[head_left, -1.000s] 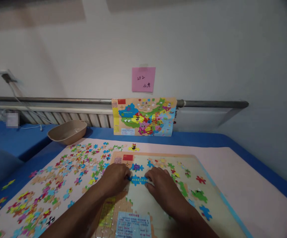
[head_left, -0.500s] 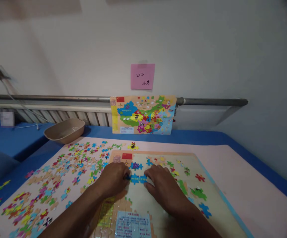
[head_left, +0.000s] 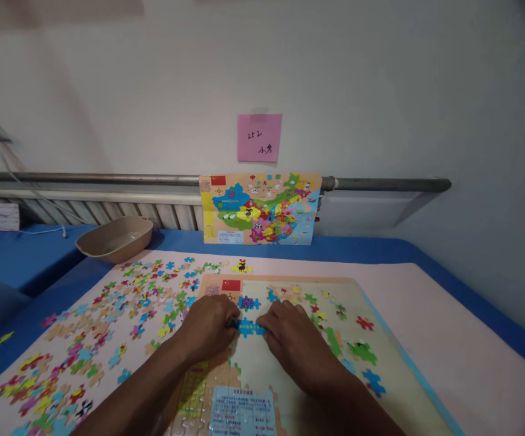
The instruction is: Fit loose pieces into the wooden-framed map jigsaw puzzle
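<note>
A short strip of joined blue puzzle pieces with yellow writing lies across the puzzle board. My left hand is closed on the strip's left end, fingertips partly hidden. At the right end, my right hand pinches the strip between thumb and curled fingers. Just above sits a blue piece with purple grapes. Assembled pieces along the board's left side include a red flag and a pale blue text block.
Many loose puzzle pieces cover the pink sheet on the left. More pieces, including a red one and a blue one, lie on the board's right. A printed map leans at the back, near a beige basin.
My right hand has shifted slightly left, and its fingers have closed over the right end of the blue strip. My left hand stays at the left end.
</note>
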`<state>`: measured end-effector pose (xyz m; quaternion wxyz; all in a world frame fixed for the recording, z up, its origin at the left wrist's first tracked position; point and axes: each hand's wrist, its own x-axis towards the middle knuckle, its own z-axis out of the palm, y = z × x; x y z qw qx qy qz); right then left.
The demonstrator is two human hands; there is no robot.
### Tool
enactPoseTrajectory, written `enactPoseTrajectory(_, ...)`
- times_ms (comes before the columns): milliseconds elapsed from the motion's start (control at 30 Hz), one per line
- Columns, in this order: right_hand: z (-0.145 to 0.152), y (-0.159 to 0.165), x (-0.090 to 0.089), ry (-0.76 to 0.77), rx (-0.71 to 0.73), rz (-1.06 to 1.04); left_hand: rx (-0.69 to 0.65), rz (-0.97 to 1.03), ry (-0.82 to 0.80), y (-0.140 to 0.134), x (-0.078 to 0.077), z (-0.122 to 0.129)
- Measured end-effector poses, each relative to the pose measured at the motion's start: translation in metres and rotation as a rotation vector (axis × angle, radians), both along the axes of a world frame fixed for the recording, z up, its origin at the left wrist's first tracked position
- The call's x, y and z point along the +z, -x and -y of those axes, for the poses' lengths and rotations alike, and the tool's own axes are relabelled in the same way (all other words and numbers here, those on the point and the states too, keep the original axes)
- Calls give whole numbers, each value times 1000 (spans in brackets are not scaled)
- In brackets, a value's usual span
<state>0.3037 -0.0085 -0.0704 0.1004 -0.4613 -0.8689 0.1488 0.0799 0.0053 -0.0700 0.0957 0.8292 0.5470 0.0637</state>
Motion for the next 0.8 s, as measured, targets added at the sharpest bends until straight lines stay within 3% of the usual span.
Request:
enactPoseTrajectory(267, 1, 1, -7, -48, 83, 43, -35, -17, 7, -3, 0, 0)
enactPoseTrajectory(800, 2, -1, -4, -53, 105, 66, -53, -57, 13, -14, -1, -1)
